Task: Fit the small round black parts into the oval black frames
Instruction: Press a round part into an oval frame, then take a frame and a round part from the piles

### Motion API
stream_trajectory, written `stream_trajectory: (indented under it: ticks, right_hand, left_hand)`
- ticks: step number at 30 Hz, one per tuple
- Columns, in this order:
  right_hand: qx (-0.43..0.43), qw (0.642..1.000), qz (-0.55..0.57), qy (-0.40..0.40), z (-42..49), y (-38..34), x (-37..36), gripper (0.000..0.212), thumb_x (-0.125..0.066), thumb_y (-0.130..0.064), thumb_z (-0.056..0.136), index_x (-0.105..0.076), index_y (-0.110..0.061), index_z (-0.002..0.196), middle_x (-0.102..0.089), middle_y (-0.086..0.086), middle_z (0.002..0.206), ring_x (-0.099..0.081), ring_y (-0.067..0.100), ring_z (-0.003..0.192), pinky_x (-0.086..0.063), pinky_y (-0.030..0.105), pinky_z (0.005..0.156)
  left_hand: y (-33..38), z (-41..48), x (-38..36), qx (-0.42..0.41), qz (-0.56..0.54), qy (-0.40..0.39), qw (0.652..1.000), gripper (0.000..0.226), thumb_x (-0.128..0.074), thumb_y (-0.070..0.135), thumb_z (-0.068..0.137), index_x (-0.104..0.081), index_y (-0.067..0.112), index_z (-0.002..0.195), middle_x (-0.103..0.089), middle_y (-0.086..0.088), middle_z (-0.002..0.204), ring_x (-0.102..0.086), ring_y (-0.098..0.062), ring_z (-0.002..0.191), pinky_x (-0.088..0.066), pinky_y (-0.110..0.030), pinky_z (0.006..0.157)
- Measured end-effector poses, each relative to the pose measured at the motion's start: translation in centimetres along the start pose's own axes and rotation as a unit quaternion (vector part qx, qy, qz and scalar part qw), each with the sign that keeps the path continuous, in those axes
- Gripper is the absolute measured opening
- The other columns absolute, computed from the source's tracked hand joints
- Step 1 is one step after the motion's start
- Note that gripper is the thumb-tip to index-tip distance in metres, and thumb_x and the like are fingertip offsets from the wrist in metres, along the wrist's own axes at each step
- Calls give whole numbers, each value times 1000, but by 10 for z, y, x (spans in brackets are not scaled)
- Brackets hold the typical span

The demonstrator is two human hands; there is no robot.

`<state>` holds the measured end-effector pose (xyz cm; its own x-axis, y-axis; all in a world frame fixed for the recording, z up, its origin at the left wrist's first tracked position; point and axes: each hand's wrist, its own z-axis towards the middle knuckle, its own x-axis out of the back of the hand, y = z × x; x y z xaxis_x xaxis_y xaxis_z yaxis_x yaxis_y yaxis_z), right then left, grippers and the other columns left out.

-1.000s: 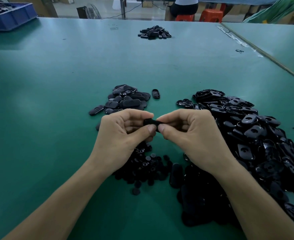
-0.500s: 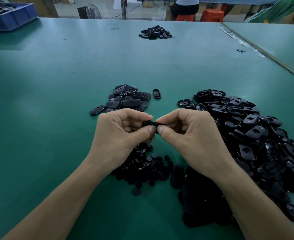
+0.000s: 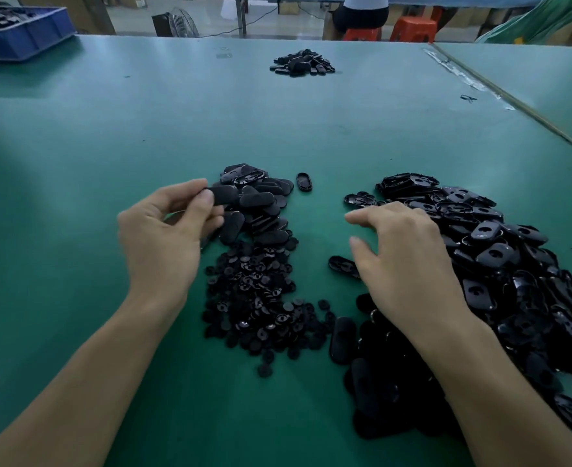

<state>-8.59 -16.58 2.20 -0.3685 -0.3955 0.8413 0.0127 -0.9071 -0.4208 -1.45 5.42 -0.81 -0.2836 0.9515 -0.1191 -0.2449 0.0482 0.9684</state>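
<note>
Left hand (image 3: 163,244) pinched one oval frame (image 3: 225,196) between thumb and forefinger, just over the small pile of ovals (image 3: 264,210). We judged it a finished piece headed for that pile. Right hand (image 3: 409,264) hovered empty, fingers loosely spread, at the edge of the large frame heap (image 3: 500,254), probably to take a fresh frame. Round parts (image 3: 261,298) lay between both hands, within easy reach.

left hand (image 3: 163,237) pinching oval frame (image 3: 226,195), right hand (image 3: 409,261) relaxed, palm down
</note>
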Motion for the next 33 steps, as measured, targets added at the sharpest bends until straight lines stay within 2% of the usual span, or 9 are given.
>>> stream_trajectory:
  ticks: [4,9,13,16,19,23,26,29,33]
  right_hand:
    - [-29,988,-98,-118,-3,0,0,31,-53,-38,99,-67,-21,121,-60,4,122,-46,26,115,-41,38,100]
    - [-35,989,-88,-116,-3,-2,2,23,-58,-43,97,-72,-28,108,-60,1,116,-45,23,112,-41,36,97]
    - [-29,988,-76,-132,-3,-1,3,24,-65,-46,91,-73,-28,104,-61,0,112,-46,23,110,-41,36,93]
    - [-19,991,-57,-122,-4,0,2,14,-69,-40,91,-72,-27,94,-58,-3,103,-47,21,105,-39,32,83]
    - [1,997,-7,-80,-4,1,-2,11,-69,-39,91,-71,-28,92,-57,-8,94,-51,15,97,-36,28,77]
    - [32,991,133,-9,-3,0,-2,13,-68,-42,91,-70,-29,90,-64,-13,73,-59,9,65,-52,36,63]
    - [56,980,190,-10,-4,-4,-3,17,-69,-46,89,-71,-29,87,-62,-9,59,-52,14,47,-48,34,49]
    - [99,970,221,-6,-5,-11,-2,9,-79,-33,85,-76,-24,83,-65,-7,60,-56,13,53,-47,27,53]
    - [139,960,242,-8,-6,-15,-4,6,-83,-20,81,-80,-18,86,-73,-5,75,-65,9,67,-49,21,63]
  left_hand:
    - [-10,12,7,-26,85,16,996,16,-70,12,92,-71,28,90,-75,11,71,-73,-9,69,-57,-18,66]
    - [-17,14,7,-54,196,14,979,13,-78,28,83,-68,36,80,-73,13,75,-73,-9,71,-60,-41,83]
    - [-14,12,5,-81,265,6,961,20,-80,27,83,-65,35,72,-68,20,72,-65,5,65,-60,-36,81]
    - [-11,10,3,-83,298,7,951,19,-79,29,83,-64,35,75,-69,14,76,-68,-13,71,-57,-35,79]
    - [-9,7,1,-112,298,8,948,16,-75,29,87,-62,37,79,-68,4,81,-64,-21,68,-52,-30,73]
    - [7,-15,-8,-172,262,-29,949,21,-73,32,88,-61,41,73,-62,13,62,-54,-2,53,-37,-7,55]
    - [16,-31,-16,-170,217,-96,956,22,-67,45,88,-67,34,69,-64,9,62,-56,-11,48,-42,-20,47]
    - [21,-41,-23,-103,183,-180,961,33,-64,56,83,-72,28,68,-67,8,55,-60,-10,46,-45,-21,48]
    - [24,-46,-27,-50,119,-252,959,23,-71,42,84,-74,26,69,-70,7,56,-55,1,41,-40,-9,45]
